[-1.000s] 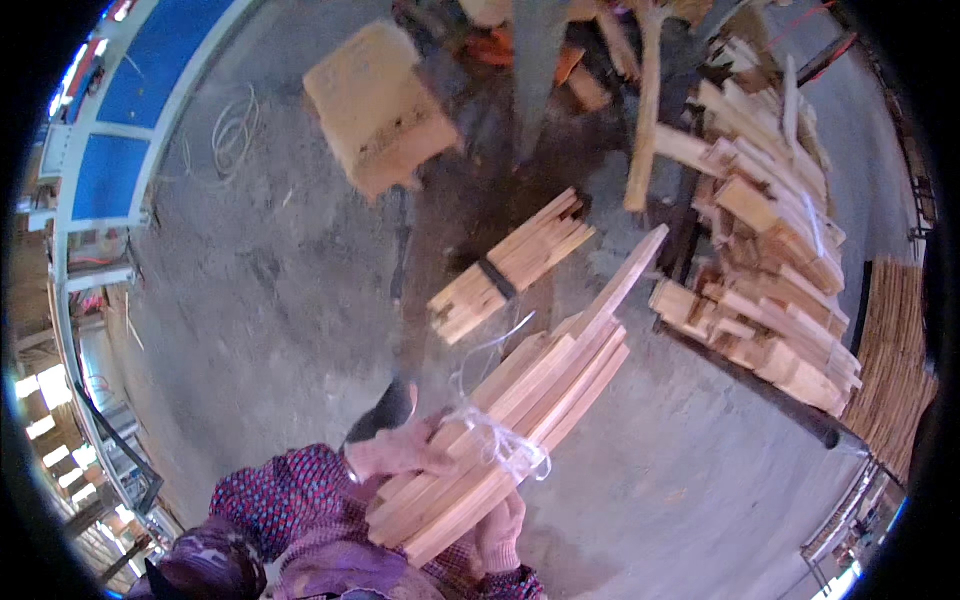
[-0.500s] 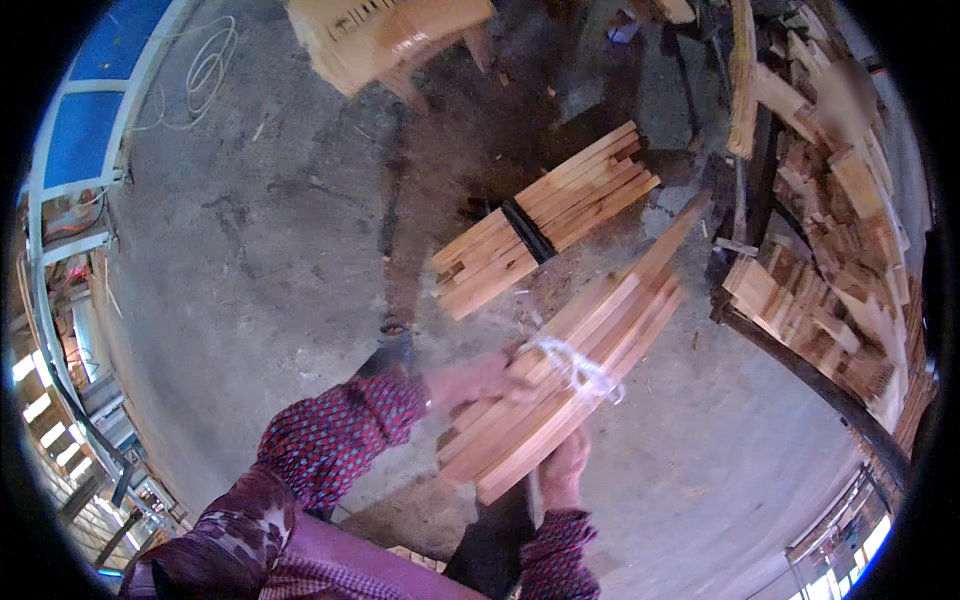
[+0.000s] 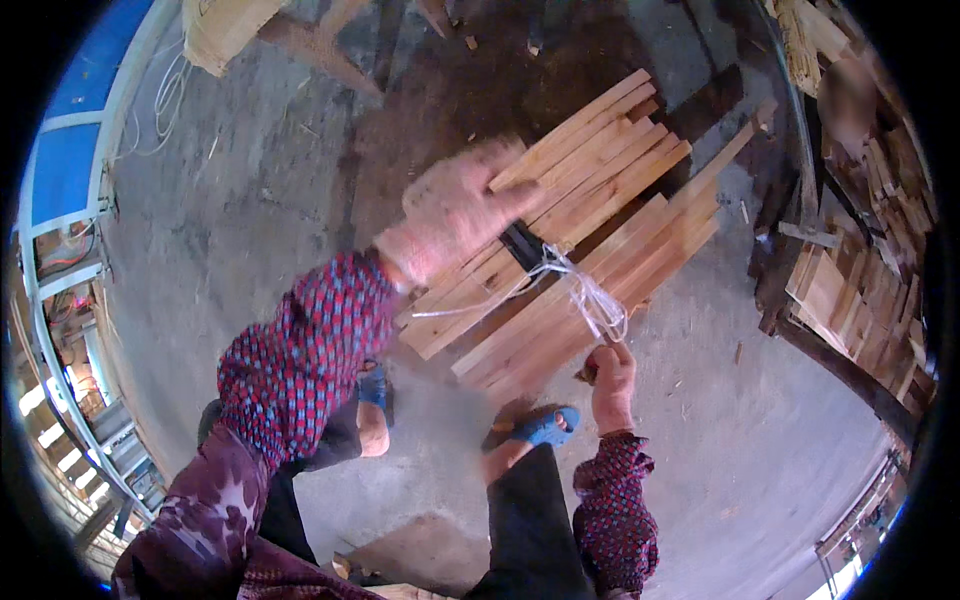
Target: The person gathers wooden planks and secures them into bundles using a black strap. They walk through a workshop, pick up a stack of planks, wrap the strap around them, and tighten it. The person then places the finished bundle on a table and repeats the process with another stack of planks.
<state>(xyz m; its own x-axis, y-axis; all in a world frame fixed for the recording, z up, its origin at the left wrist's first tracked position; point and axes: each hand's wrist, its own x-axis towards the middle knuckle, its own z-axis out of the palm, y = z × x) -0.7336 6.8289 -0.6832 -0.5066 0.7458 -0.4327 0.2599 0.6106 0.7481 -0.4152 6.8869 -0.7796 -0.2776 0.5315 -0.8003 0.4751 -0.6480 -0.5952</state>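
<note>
Two bundles of wooden slats lie side by side at a slant on the floor. Black banding wraps the far bundle (image 3: 590, 165), and white string (image 3: 598, 300) ties the near bundle (image 3: 640, 265) about its middle. My left hand (image 3: 455, 215), slightly blurred, is at the far bundle's left edge, thumb and fingers apart; a slat's corner shows between them, but no firm grip is visible. Beside the near bundle's lower right side, my right hand (image 3: 613, 385) is closed, its fingertips at the looped end of the string. A loose string end trails left across the far bundle.
Stacked wood pieces (image 3: 850, 300) fill the right side behind a dark beam (image 3: 850, 375). A pale box (image 3: 225, 30) on wooden legs stands at the upper left, near coiled white cord (image 3: 172, 90). My feet in blue sandals (image 3: 548, 428) are below the bundles.
The near bundle, held up in both hands before, now lies next to the far one. My left hand has moved up to the far bundle; my right has shifted right to the string.
</note>
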